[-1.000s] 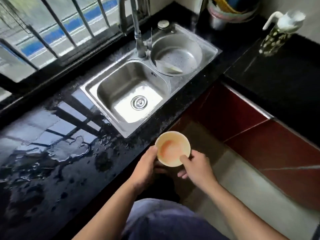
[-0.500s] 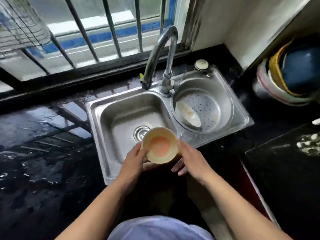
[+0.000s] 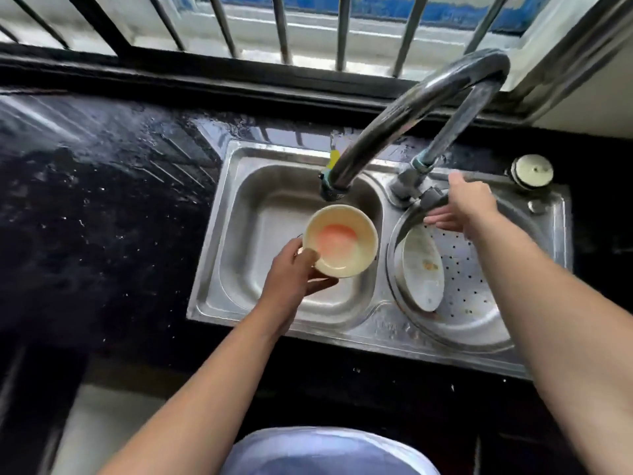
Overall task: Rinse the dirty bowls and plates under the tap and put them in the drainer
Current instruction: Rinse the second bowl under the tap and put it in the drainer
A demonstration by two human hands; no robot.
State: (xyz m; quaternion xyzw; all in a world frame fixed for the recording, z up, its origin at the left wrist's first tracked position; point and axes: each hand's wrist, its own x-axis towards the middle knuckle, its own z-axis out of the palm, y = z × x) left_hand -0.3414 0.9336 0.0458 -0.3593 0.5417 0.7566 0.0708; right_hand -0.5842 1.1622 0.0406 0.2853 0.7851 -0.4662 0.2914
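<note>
We see the sink (image 3: 373, 332) at the desk's (image 3: 102, 217) back edge. Our left hand (image 3: 294, 272) holds the cream bowl (image 3: 340, 241) mouth-up over the left basin, just under the tap (image 3: 411, 108). Our right hand (image 3: 462, 205) grips the tap's lever. An oval plate (image 3: 423, 269) leans in the drainer (image 3: 476, 293), long axis front to back.

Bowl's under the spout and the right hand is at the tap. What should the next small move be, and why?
Probably push the tap handle open with the right hand. The left hand holds the bowl just below the spout, orange residue in it, and no water is running. The right hand sits at the handle.
</note>
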